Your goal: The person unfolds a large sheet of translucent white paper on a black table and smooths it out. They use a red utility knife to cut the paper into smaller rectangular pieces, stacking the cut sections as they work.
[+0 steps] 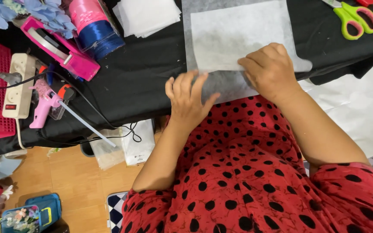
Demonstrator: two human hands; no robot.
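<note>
A thin white fabric sheet [238, 34] lies on a black-covered table [147, 73], folded over on itself near the front edge. My right hand [270, 71] presses down on the sheet's folded near edge with bent fingers. Spread flat, my left hand [188, 101] rests on the sheet's lower left corner at the table's front edge, holding nothing. My red dress with black dots fills the lower right.
Green and pink scissors [355, 17] lie at the back right. A stack of white squares [145, 15], pink and blue ribbon spools [96, 26], a pink tape dispenser [61, 47], a pink glue gun [44, 103] and a power strip [20, 86] sit to the left.
</note>
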